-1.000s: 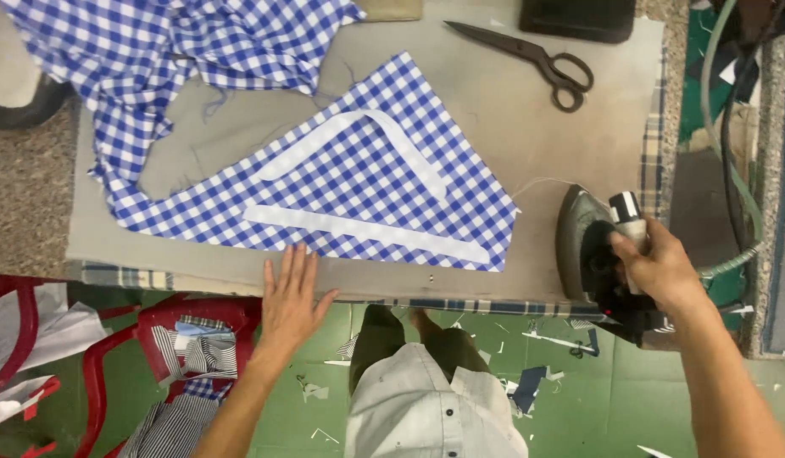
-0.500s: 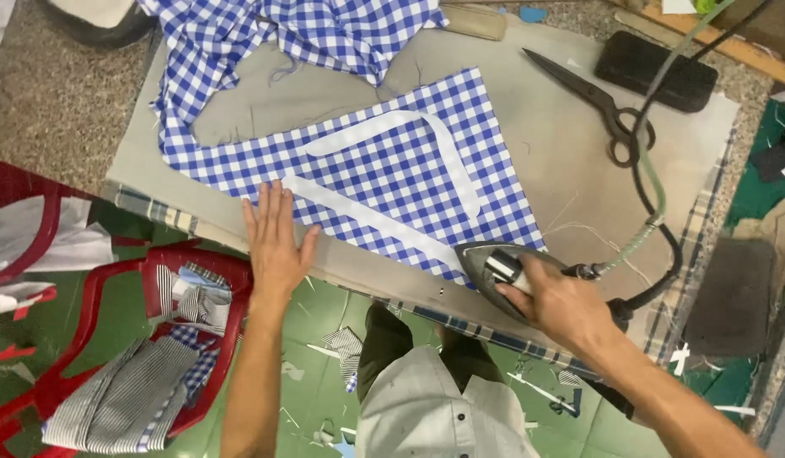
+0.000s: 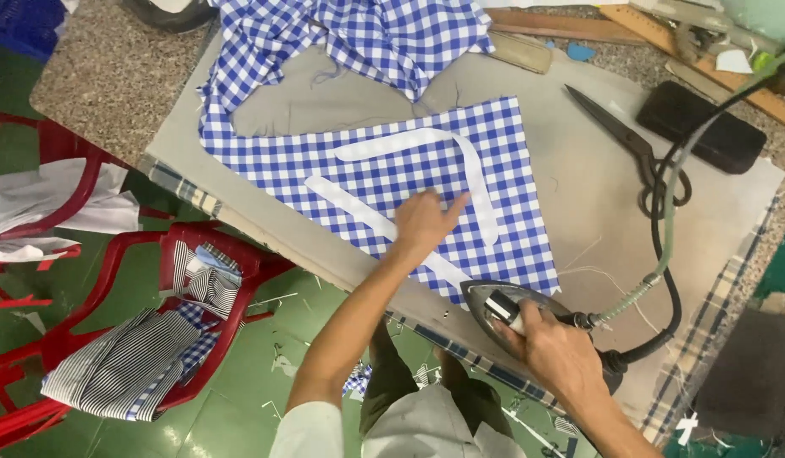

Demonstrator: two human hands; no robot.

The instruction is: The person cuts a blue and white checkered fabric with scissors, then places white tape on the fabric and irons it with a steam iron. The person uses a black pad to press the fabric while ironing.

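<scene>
the iron [image 3: 515, 309] sits at the near edge of the table [image 3: 579, 182], its nose just on the near corner of the checked piece [image 3: 409, 182]. the right hand [image 3: 553, 352] is clenched round the iron's handle. the left hand [image 3: 422, 222] lies flat and unclenched on the checked piece, fingers spread, holding nothing, just pinning the cloth down near the middle, right over the white strip [image 3: 384, 227] that runs along the near side. a second white strip [image 3: 448, 165] bends round the far side and right side of the same piece.

as for progress, i'd say it's early: the iron is only touching the corner, and nearly all of both strips lie out ahead of it, so most of the pressing looks left to do. can't tell from here whether any strip is already stuck down.

further out: the iron's cord [image 3: 672, 220] loops up toward the far right corner, crossing the scissors [image 3: 634, 144], with a black block [image 3: 702, 127] just beyond them. more checked fabric [image 3: 359, 38] is bunched at the far edge, and there's a wooden ruler [image 3: 715, 64] along the far right. off the table on the left, a red chair [image 3: 168, 280] holds striped cloth [image 3: 125, 360].
</scene>
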